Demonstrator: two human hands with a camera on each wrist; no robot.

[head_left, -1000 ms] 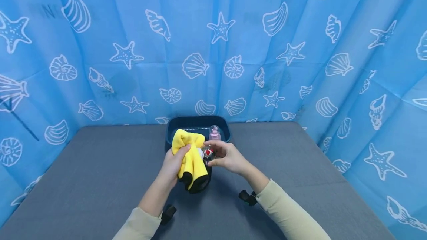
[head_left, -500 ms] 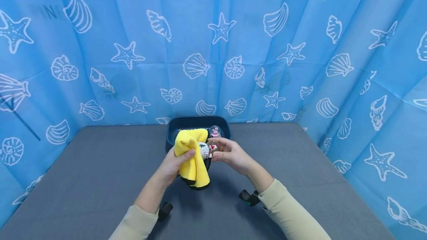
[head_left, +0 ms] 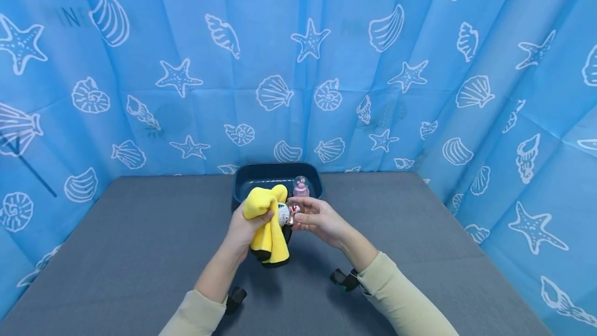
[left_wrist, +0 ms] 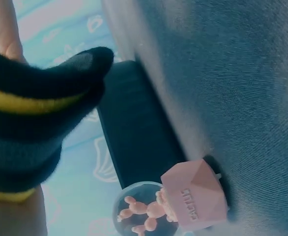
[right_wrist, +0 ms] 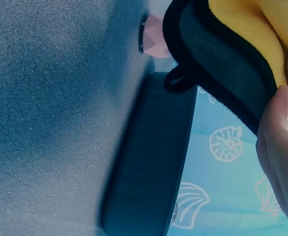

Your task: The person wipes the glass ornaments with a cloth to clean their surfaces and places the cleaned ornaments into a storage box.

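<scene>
The left hand (head_left: 242,229) grips a yellow cloth (head_left: 267,235) against a snow globe's (head_left: 283,214) white base; the right hand (head_left: 320,220) pinches its clear dome. Beyond, a dark tray (head_left: 261,174) holds a pink ornament (head_left: 300,189); a pink cactus globe (left_wrist: 195,199) stands beside it on the worktop (head_left: 396,211).

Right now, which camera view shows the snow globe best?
The head view, because there the snow globe shows its white base and clear dome together. The right wrist view catches only a part at its right edge, beside the yellow cloth; the left wrist view shows none of it.
</scene>
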